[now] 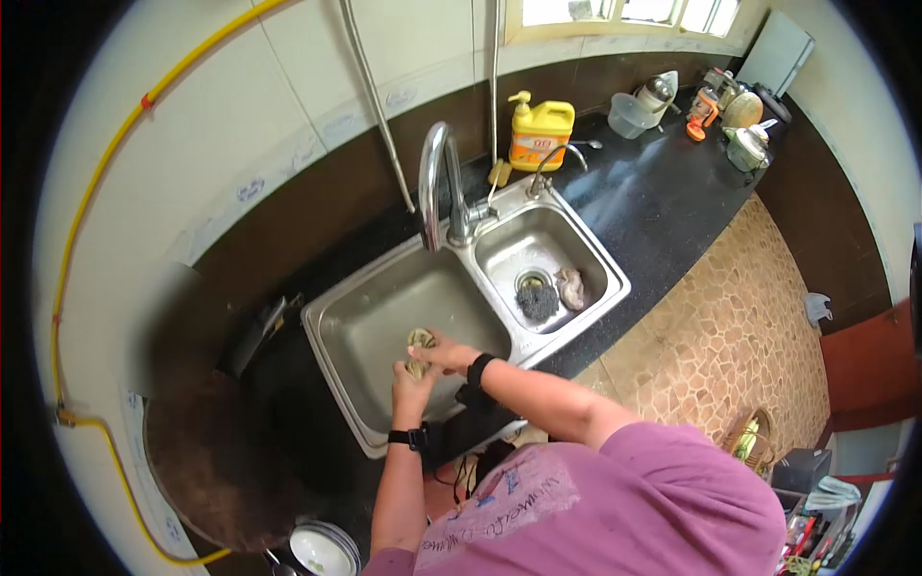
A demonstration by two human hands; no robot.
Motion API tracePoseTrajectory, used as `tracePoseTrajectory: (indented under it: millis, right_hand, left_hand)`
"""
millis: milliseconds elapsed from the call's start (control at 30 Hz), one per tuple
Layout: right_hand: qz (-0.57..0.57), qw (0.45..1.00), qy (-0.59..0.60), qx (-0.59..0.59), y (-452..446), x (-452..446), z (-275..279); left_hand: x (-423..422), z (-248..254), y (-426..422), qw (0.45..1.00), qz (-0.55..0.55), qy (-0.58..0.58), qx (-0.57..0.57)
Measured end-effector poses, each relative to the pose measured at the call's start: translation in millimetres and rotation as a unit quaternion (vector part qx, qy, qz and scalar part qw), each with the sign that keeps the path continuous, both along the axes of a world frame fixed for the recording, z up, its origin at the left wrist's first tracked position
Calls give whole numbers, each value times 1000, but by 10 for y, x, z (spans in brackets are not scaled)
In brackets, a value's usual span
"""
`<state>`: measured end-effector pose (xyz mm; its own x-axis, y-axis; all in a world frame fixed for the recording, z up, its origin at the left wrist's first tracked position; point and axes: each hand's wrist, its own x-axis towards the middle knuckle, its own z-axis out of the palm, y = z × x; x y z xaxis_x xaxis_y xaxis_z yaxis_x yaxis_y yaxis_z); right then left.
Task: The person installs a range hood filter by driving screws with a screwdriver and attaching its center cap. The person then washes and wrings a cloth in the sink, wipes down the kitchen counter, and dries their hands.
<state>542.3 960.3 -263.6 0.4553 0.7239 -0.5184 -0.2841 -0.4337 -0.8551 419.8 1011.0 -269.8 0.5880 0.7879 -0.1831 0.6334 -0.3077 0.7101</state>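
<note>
Over the large basin of the steel sink [336, 331], my two hands are close together. My right hand [449, 354] is closed on a small, rounded, pale green thing with dark markings [421, 338]; its exact kind is too small to make out. Just below it, my left hand [411, 387] is closed around a similar pale green piece [416, 368]. I cannot tell whether the two are one object. Above the basin arches the chrome faucet [429, 192]; no water stream shows.
In the small basin lie a dark scouring pad [537, 302] and a pale crumpled cloth [570, 288]. Behind stand a yellow detergent jug [541, 136] and a thin second tap [544, 173]. A clear container [629, 117] is farther right; stacked white bowls [325, 551] are at lower left.
</note>
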Motion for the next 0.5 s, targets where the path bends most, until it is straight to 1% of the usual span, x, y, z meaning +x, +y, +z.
tracePoseTrajectory:
  millis: [33,100,133,167,200,233,267,300,367,400,433,467,500]
  right_hand:
    - [98,994,36,-38,-69,57,86]
    - [130,990,61,-7,-158,88,-55]
    - [110,987,100,58,-226,87,-33]
    - [86,979,143,119,-315,66,-33]
    - [88,976,165,110,-414,36,8]
    - [81,974,169,131,-508,38,80]
    - [77,971,167,154,-581,93,98]
    - [84,969,178,148,-655,161,50]
    - [149,977,47,142,-823,275,-57]
    - [163,972,-27,170,-914,369,-97]
    - [174,959,-100,200,-1020,476,-62]
    - [152,967,-114,170,-1127,576,-28]
    - [124,972,-91,175,-1192,696,-81]
  left_hand:
    - [-48,-19,-42,1000,7,10,-5]
    - [-169,-101,-113,996,33,-76,-21]
    - [-205,-4,-190,997,40,-61,-27]
    - [-263,91,-284,968,98,-133,-187]
    - [-315,140,-387,906,159,-201,-338]
    - [-360,114,-462,867,195,-235,-395]
    - [-378,73,-535,839,228,-270,-414]
    - [-359,48,-613,808,261,-309,-428]
    - [-256,71,-789,762,365,-358,-397]
    - [-279,6,-833,735,361,-387,-424]
    - [-187,63,-946,734,373,-384,-418]
    - [-82,115,-1039,706,370,-441,-413]
    - [12,158,-1124,675,365,-498,-405]
